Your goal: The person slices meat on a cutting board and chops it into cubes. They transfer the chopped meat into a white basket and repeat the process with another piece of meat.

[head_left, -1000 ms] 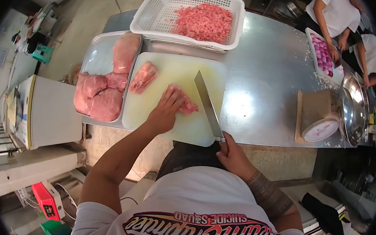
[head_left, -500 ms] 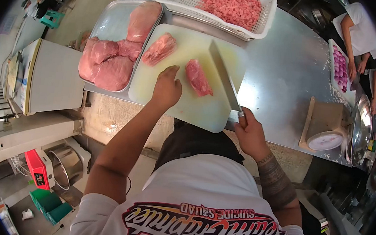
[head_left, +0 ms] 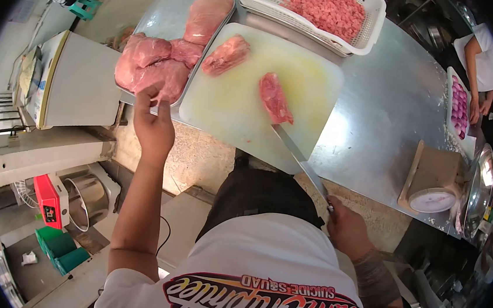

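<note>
Raw pink meat is what we are working through, and this moment sits between cuts: our left hand (head_left: 154,123) reaches to the near corner of the steel tray (head_left: 153,14), fingers curled and pinching the edge of one of the big meat slabs (head_left: 148,66) piled there, while our right hand (head_left: 343,224) is drawn back off the table edge, closed around the handle of the long knife (head_left: 300,159). The blade slants up across the near rim of the pale cutting board (head_left: 245,104), its tip just touching the lower end of a meat strip (head_left: 275,98) that lies near the board's middle. A second chunk of meat (head_left: 226,55) rests at the board's far left corner, just beside the tray. We judge that the step in hand is fetching the next piece; the move after calls for a firm grip on a slippery slab, a lift over the tray's rim onto a bare part of the board, and keeping the knife clear of the left arm. As for containers, the tray holds several whole slabs, touching and overlapping; the white perforated basket (head_left: 375,21) beyond the board holds a heap of small pink meat cubes (head_left: 326,8); further right another person's tray (head_left: 453,84) carries purple-pink pieces we cannot identify, and a steel bowl (head_left: 478,186) stands on edge of view, contents hidden.
</note>
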Demonstrator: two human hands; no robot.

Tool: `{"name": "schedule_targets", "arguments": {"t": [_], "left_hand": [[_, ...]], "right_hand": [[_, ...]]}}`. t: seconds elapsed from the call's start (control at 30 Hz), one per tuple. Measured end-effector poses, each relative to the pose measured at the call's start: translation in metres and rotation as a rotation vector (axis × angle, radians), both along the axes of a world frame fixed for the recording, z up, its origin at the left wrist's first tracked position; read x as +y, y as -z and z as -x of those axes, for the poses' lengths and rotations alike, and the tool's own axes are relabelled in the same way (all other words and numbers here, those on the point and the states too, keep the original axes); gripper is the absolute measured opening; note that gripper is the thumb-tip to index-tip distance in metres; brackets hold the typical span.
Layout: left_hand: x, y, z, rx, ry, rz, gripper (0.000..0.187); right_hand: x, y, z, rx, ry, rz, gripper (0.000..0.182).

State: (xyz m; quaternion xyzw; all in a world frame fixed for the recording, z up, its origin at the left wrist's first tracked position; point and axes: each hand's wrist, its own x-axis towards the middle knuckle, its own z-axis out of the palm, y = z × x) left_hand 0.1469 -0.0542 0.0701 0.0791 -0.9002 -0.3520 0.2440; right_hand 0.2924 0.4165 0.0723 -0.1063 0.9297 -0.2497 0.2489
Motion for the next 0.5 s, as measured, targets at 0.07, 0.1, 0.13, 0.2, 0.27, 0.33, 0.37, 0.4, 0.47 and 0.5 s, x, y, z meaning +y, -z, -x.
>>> {"name": "schedule_targets", "arguments": {"t": [0.07,0.1,0.13,0.2,0.27,0.33,0.37,0.4,0.47,0.5], "left_hand": [[0.007,-0.024,0.002,0.044,-0.011,-0.133,0.027],[0.010,-0.032,0.003,0.077,-0.006,-0.170,0.027],[0.014,-0.040,0.002,0.109,0.000,-0.208,0.028],[0.019,-0.056,-0.002,0.153,0.044,-0.137,0.030],[0.025,-0.068,-0.006,0.192,0.078,-0.077,0.032],[0.029,-0.081,-0.010,0.211,0.070,-0.093,0.032],[0.033,-0.088,-0.012,0.230,0.055,-0.109,0.032],[0.035,-0.093,-0.014,0.249,0.038,-0.125,0.032],[0.033,-0.096,-0.016,0.220,0.045,-0.181,0.031],[0.029,-0.090,-0.014,0.180,0.058,-0.210,0.030]], "right_hand": [[-0.025,0.007,0.005,-0.017,-0.033,0.051,0.048],[-0.037,0.014,0.009,-0.001,-0.074,0.069,0.053],[-0.046,0.018,0.013,-0.020,-0.130,0.105,0.054],[-0.060,0.022,0.022,-0.063,-0.241,0.172,0.055],[-0.075,0.015,0.037,-0.153,-0.272,0.230,0.056],[-0.084,0.019,0.044,-0.172,-0.255,0.408,0.056],[-0.086,0.012,0.048,-0.159,-0.207,0.429,0.054],[-0.088,-0.002,0.051,-0.146,-0.161,0.450,0.053],[-0.082,-0.014,0.055,-0.108,-0.059,0.506,0.050],[-0.073,-0.016,0.055,-0.084,-0.001,0.541,0.049]]}}
